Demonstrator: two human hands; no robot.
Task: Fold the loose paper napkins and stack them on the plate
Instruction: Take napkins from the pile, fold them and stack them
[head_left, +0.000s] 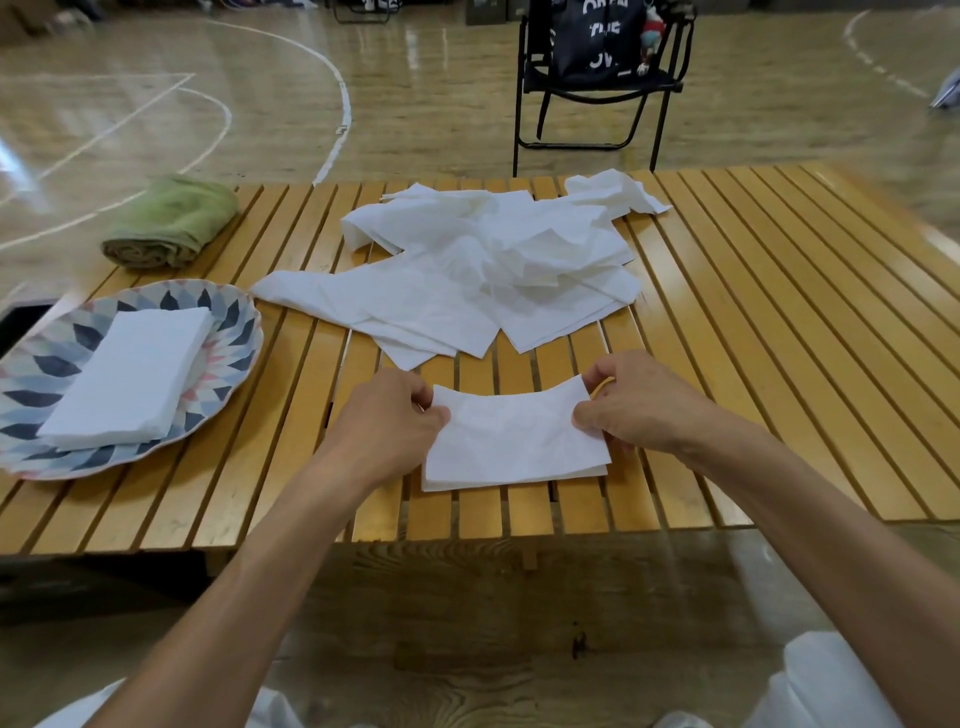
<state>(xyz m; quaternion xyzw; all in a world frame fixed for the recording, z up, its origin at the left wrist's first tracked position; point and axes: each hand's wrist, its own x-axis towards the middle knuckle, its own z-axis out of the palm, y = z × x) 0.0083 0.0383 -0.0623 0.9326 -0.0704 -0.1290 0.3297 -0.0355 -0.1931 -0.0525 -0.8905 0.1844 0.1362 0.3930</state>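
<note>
A white paper napkin (511, 441), folded over, lies near the front edge of the slatted wooden table (753, 338). My left hand (387, 426) pinches its upper left corner. My right hand (631, 402) pinches its upper right corner, which is lifted slightly. Behind it a heap of loose, crumpled white napkins (483, 265) spreads over the table's middle. At the left a patterned plate (228, 322) with blue and pink petals carries a stack of folded napkins (130, 376).
A rolled green towel (171, 223) lies at the table's far left corner. A black folding chair (597, 83) with a dark bag stands on the gym floor behind the table. Bare slats run along the table's right side.
</note>
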